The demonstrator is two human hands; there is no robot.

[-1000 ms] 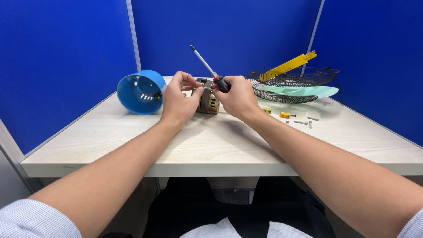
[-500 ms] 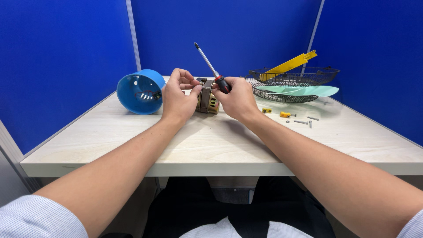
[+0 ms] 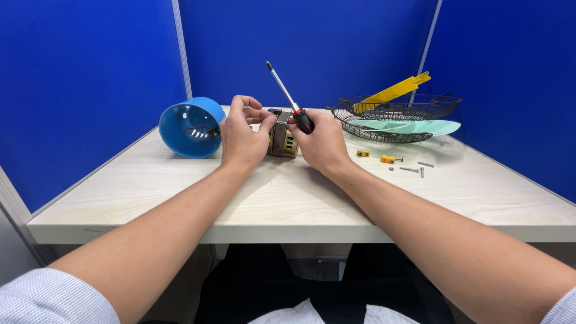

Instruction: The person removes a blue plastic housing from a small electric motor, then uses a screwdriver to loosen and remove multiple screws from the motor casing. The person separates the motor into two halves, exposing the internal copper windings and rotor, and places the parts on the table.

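Since a moment ago, almost nothing has moved; only the screwdriver has tipped a little. Both hands sit on the big pale table. Left of them lies a blue round cover on its side, and wire baskets sit on the right. The left hand pinches the small brown motor in the middle. The right hand wraps its fingers around the screwdriver, tip pointing up. Tiny screws lie nearby.

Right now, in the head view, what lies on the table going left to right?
Blue housing → left hand → motor block → right hand with screwdriver → yellow clips → loose screws, with the wire fan guards behind them.
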